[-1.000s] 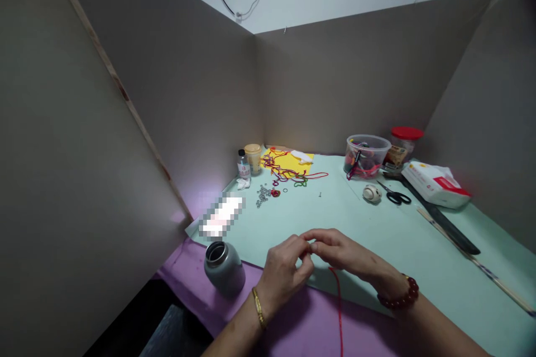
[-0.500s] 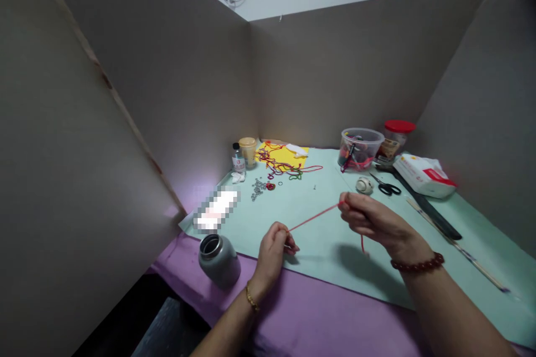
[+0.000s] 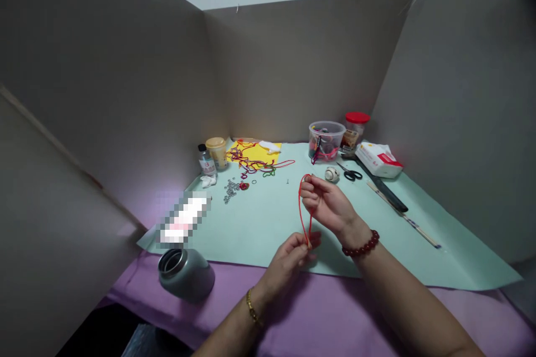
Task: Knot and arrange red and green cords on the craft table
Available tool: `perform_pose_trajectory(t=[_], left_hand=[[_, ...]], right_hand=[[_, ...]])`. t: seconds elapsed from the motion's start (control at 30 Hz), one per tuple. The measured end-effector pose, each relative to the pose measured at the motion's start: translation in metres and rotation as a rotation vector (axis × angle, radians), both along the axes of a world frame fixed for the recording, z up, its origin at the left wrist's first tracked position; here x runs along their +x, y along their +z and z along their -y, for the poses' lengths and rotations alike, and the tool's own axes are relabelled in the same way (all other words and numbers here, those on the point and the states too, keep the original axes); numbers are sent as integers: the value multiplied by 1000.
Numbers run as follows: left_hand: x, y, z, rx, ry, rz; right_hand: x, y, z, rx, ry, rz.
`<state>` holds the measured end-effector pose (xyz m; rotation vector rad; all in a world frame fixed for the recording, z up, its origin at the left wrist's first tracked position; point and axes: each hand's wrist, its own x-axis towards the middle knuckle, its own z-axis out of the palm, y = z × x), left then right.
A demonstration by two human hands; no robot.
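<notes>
A thin red cord point(image 3: 304, 206) forms a narrow upright loop between my hands. My right hand point(image 3: 329, 204) is raised over the pale green paper point(image 3: 268, 234), pinching the top of the loop in its fingertips. Lower down, my left hand point(image 3: 288, 265) grips the cord's lower part between thumb and fingers. The exact point where the cord is held is hidden by the fingers. A gold bangle point(image 3: 252, 308) circles my left wrist, and a red bead bracelet point(image 3: 360, 243) circles my right.
A grey metal flask point(image 3: 185, 273) stands left of my left hand on purple cloth point(image 3: 176, 312). Farther off lie small metal rings point(image 3: 230, 191), tangled coloured cords point(image 3: 253, 159), black-handled scissors point(image 3: 349, 173) and a plastic tub point(image 3: 325, 141). Cardboard walls point(image 3: 293, 67) surround the table.
My hands have come closer together, and the cord stretched between them now forms a hanging loop. My right hand has risen and turned. The whole scene has shifted left in the view.
</notes>
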<state>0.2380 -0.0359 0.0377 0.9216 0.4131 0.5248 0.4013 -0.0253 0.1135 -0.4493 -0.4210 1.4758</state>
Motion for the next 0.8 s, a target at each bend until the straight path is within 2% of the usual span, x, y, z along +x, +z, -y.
perform_pose_trajectory(t=[0.13, 0.33, 0.43, 0.57, 0.8], left_hand=[[0, 1, 5, -169, -54, 93], [-5, -1, -4, -236, 149, 91], [-5, -1, -7, -229, 177, 53], [-4, 0, -5, -188, 125, 8], [-1, 1, 1, -130, 19, -65]], right_hand=[[3, 2, -1, -20, -44, -10], [4, -1, -3, -23, -62, -7], [1, -2, -2, 13, -23, -19], [-2, 0, 2, 33, 25, -47], [-4, 1, 3, -3, 22, -20]])
